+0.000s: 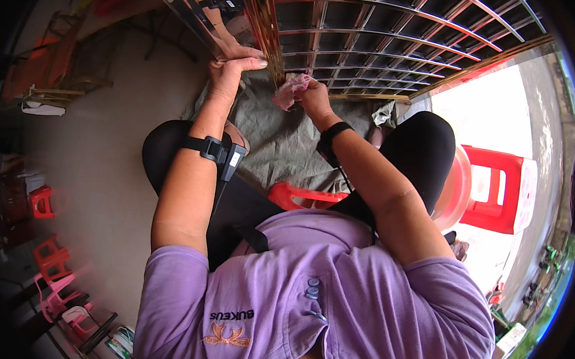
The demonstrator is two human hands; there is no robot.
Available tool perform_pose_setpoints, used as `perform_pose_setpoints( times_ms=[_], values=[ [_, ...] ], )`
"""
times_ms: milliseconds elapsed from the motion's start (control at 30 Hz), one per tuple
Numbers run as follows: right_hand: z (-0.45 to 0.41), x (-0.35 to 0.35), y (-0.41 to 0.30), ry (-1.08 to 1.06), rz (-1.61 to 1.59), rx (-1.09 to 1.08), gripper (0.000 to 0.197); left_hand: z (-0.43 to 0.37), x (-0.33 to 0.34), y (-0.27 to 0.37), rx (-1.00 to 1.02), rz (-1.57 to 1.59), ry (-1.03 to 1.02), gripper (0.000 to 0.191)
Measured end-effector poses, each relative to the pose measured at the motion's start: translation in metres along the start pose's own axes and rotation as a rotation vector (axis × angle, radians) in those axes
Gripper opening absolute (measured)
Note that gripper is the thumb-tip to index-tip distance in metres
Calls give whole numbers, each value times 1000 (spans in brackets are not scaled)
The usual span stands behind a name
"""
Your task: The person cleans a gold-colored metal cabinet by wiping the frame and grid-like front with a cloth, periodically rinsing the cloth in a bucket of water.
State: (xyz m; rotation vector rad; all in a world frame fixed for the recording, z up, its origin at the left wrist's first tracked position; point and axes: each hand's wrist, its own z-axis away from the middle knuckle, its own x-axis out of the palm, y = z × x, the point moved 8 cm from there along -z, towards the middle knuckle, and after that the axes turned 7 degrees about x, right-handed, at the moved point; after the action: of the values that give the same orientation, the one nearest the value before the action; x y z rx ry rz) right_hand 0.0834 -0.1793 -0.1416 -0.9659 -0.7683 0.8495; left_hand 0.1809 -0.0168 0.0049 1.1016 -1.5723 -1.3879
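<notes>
Before me stands a panel of shiny metal grid bars (357, 56) over a dark backing, edged on the left by a gold-coloured metal frame post (270, 42). Against the mirror-like side face by that post rests my left hand (228, 74), thumb stretched toward the post; a reflection of the hand and arm shows above it. My right hand (316, 100) pinches a crumpled pink cloth (291, 91) at the lower end of the post. Part of the post's foot is hidden behind the cloth.
A grey-green sheet (294, 145) covers the floor under the panel. Between my legs is a red plastic stool (286, 195). At my right stand a pink basin (455, 188) and another red stool (499, 190). Chairs and small stools (51, 260) line the left side.
</notes>
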Motion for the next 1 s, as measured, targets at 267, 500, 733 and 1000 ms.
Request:
perform_pose_setpoints(
  times_ms=[267,500,733,1000],
  values=[
    [-13,8,-3,282,-86,87,10,0,15,18,132,47,-37,15],
    [-2,4,-2,130,169,-201,18,-5,12,13,96,2,-22,16],
    [29,21,-44,138,9,-244,19,-3,-3,6,-32,-12,54,16],
    [42,25,-87,222,488,-335,19,-3,-4,9,17,5,74,16]
  ],
)
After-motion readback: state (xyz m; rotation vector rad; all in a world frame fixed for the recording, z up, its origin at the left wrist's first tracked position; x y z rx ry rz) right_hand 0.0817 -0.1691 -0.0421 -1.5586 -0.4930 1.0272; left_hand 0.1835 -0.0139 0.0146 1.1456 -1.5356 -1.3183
